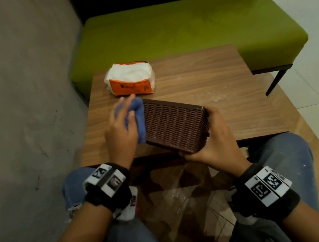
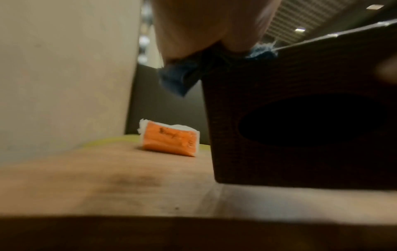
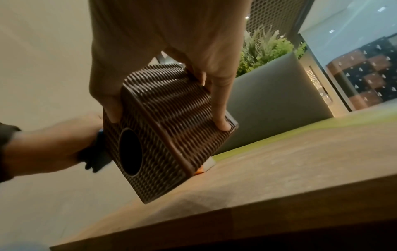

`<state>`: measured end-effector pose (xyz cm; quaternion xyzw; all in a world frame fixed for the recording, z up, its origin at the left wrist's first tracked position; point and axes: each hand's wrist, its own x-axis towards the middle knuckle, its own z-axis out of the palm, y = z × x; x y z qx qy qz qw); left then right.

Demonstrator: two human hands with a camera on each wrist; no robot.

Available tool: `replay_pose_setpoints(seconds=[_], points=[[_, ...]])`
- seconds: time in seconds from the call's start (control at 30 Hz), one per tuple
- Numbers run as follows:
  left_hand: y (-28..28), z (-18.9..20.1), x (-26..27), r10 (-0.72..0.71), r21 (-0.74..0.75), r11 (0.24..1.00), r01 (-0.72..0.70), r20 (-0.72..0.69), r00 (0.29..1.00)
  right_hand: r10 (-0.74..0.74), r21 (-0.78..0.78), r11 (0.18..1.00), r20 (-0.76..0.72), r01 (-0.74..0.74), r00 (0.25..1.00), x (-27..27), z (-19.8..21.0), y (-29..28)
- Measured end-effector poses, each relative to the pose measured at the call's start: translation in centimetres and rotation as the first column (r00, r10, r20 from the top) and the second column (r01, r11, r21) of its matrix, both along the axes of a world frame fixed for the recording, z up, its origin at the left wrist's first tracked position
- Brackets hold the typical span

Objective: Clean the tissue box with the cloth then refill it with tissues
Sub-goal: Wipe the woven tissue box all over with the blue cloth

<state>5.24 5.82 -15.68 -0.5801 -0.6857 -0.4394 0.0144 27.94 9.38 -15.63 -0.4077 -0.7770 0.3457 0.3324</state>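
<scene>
Box (image 1: 174,126): brown rectangular weave-textured shell with an oval slot, tilted over wood-grain table (image 1: 210,77). Right hand (image 1: 215,138) clamps its 4 o'clock end, thumb and fingers curled round. Left hand (image 1: 121,129), fingers flat, presses fuzzy blue cloth (image 1: 136,116) on the 9 o'clock end. Orange pack (image 1: 131,79) at 11 o'clock, apart. Left fingertips blurred.

Dim, warm indoor light; soft pictures.
The head view darkened and bent toward its corners. The left wrist view was blurred throughout, the tissue box (image 2: 236,95) nearly black, ceiling lamps (image 2: 299,30) glowing upper right. The right wrist view was sharper.
</scene>
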Motion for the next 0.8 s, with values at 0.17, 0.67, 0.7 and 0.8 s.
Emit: replay_pose_setpoints(seconds=[0.17, 0.67, 0.7, 0.8], points=[[0.0, 1.8, 2.7, -0.070, 0.012, 0.997, 0.072, -0.093, 0.993, -0.006, 0.030, 1.000, -0.023, 0.006, 1.000, -0.5, 0.5, 0.2], [1.8, 3.3, 6.5, -0.248, -0.103, 0.966, 0.238, -0.099, 0.964, -0.038, -0.005, 0.999, -0.081, 0.037, 0.996, -1.9, -0.9, -1.3], [2.5, 3.3, 5.9, -0.173, -0.114, 0.979, 0.166, -0.050, 0.984, -0.054, 0.002, 0.999, -0.048, 0.054, 0.997, -1.8, -0.7, -1.4], [2.1, 3.5, 6.9, -0.215, -0.092, 0.973, 0.212, -0.027, 0.976, -0.070, -0.018, 0.997, -0.073, 0.069, 0.995, -1.7, -0.2, -1.2]])
